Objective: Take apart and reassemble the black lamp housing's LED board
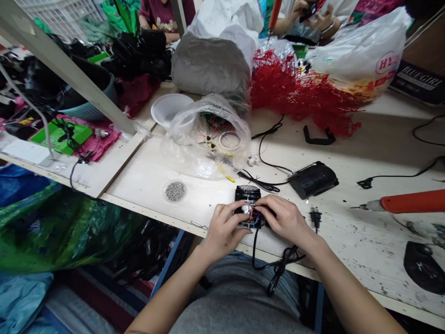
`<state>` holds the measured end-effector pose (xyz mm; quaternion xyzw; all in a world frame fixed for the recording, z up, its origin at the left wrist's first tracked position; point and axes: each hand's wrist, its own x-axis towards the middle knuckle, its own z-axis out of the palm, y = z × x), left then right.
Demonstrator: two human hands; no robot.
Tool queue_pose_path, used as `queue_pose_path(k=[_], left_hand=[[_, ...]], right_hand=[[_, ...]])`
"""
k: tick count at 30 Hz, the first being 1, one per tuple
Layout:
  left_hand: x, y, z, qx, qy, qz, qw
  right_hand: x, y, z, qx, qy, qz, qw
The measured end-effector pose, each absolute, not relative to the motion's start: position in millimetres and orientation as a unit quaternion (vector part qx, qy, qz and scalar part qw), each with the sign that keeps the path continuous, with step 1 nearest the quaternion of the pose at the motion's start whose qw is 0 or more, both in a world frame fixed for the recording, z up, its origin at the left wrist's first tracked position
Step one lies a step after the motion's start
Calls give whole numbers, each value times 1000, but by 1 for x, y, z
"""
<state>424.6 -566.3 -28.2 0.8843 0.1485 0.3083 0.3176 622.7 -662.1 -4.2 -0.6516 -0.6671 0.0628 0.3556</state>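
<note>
A small black electrical device point(247, 191) with exposed insides lies near the table's front edge. Red and blue wires point(251, 211) show in its opening, beside a white part. My left hand point(224, 227) grips the device from the left, fingertips at the opening. From the right, my right hand point(283, 215) reaches in with thumb and forefinger pinched at the wires; the exact piece between them is partly hidden. A black power cord point(278, 266) hangs in loops from the device over the edge, its two-pin plug point(315, 215) lying right of my right hand.
A dish of small screws point(174, 190) sits to the left. Behind are a clear plastic bag point(198, 162) with wired boards and a black housing point(313, 180) with a cord. An orange electric screwdriver point(410, 202) lies right; another hangs above red netting point(299, 93). Two people sit opposite.
</note>
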Motion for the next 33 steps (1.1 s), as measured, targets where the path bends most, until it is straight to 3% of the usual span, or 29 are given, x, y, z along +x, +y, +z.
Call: queue_pose_path(k=[6, 19, 33], left_hand=[[420, -549, -19, 795, 195, 313, 481], [446, -535, -21, 847, 198, 289, 399], [460, -543, -28, 756, 296, 344, 471]], right_hand=[[623, -665, -7, -654, -664, 52, 359], [620, -664, -8, -665, -660, 60, 343], [615, -659, -11, -651, -681, 39, 331]])
